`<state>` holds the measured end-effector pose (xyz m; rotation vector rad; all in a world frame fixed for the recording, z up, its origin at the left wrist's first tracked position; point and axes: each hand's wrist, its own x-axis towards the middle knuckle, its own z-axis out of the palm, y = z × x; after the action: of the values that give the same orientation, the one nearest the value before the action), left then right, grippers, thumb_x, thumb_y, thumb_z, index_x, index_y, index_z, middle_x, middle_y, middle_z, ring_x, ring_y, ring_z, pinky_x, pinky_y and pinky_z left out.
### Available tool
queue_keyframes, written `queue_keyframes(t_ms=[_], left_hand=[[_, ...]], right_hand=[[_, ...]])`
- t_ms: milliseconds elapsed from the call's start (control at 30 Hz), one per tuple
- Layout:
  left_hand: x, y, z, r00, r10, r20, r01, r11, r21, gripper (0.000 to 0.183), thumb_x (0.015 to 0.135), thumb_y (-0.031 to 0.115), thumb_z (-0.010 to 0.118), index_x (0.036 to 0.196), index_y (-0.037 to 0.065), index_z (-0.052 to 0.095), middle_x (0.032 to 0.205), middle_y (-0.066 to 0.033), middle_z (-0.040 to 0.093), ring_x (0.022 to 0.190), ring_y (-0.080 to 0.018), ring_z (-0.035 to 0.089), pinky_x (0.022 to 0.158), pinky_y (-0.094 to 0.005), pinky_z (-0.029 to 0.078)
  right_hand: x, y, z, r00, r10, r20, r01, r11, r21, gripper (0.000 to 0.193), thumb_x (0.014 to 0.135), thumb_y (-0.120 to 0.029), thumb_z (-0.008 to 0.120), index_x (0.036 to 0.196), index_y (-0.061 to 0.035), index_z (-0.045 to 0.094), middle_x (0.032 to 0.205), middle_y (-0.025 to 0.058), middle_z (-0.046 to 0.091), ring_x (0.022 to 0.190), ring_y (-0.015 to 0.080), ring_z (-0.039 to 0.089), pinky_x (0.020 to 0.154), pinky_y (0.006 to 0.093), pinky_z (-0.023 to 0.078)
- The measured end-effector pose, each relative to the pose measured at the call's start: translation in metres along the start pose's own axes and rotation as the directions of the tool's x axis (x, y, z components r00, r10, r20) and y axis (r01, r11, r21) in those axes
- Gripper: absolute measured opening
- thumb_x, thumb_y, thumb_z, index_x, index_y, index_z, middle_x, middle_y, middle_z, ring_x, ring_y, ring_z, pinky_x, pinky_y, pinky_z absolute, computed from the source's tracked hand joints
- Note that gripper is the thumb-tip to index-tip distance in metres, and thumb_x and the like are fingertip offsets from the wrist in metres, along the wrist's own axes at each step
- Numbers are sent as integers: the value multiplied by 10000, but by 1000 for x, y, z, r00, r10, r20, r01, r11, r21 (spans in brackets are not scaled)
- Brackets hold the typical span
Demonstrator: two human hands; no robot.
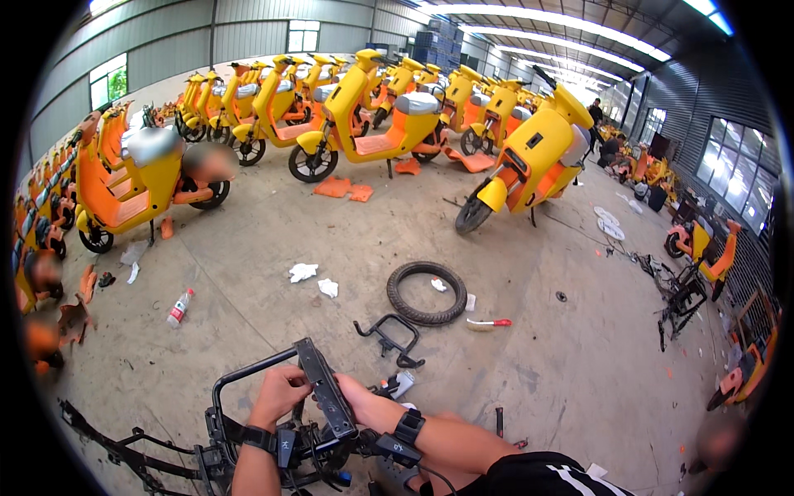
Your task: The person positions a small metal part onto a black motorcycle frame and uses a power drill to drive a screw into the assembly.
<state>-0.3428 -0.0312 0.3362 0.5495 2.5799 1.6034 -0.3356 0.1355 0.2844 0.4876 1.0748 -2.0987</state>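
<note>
At the near edge of the floor (513, 364), the stripped scooter frame (231, 388) lies low. Left hand (281, 395) and right hand (356, 397) have fingers clamped on its black bracket (327, 388). Judged rigid, heavy steel with greasy edges; grip the tubes.

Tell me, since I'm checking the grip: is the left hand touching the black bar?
Touching. The head view shows the left hand with fingers wrapped around the black bar, no gap between them.
</note>
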Motion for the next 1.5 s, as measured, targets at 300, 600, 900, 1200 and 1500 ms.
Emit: queue_keyframes(t_ms=[300, 600, 900, 1200, 1500], left_hand=[[2, -12, -1, 998, -48, 41, 44, 995, 84, 138, 709, 72, 704, 784, -38, 666, 663, -126, 605, 591, -185, 594, 568, -300, 467], [2, -32, 1, 997, -71, -5, 71, 997, -14, 83, 669, -3, 671, 678, -55, 608, 612, -102, 566, 535, -158, 563, 492, -277, 421], [4, -24, 5, 997, -78, -20, 77, 996, -46, 96, 671, -20, 663, 652, -66, 581, 605, -88, 559, 535, -132, 546, 488, -269, 415], [2, -10, 2, 996, -72, 47, 74, 997, -39, 114, 713, -39, 656, 654, -81, 568, 623, -78, 557, 547, -139, 574, 499, -268, 458], [2, -12, 3, 997, -73, 27, 76, 993, -90, 122, 701, -61, 649, 631, -81, 550, 610, -70, 544, 539, -130, 573, 484, -261, 458]], right_hand=[[-23, -12, 17, 1000, 15, -14, -15, 999, 39, 341, 939, -285, 371, 858, -87, 636, 694, 41, 631, 536, 154, 595, 466, 295, 492], [-17, -9, 20, 1000, 5, -21, -3, 996, 85, 350, 939, -308, 365, 812, -107, 622, 676, 23, 622, 517, 133, 564, 457, 268, 445], [-23, -10, 17, 1000, 9, -6, -8, 996, 86, 348, 944, -313, 363, 822, -113, 620, 677, 18, 616, 523, 131, 561, 461, 268, 445], [-25, -11, 18, 999, -16, -47, 20, 996, 89, 339, 939, -297, 374, 827, -108, 632, 680, 19, 618, 521, 130, 561, 459, 264, 444], [-21, -9, 17, 999, -9, -47, 14, 995, 96, 349, 943, -293, 366, 827, -95, 628, 673, 34, 621, 517, 146, 572, 462, 284, 467]])
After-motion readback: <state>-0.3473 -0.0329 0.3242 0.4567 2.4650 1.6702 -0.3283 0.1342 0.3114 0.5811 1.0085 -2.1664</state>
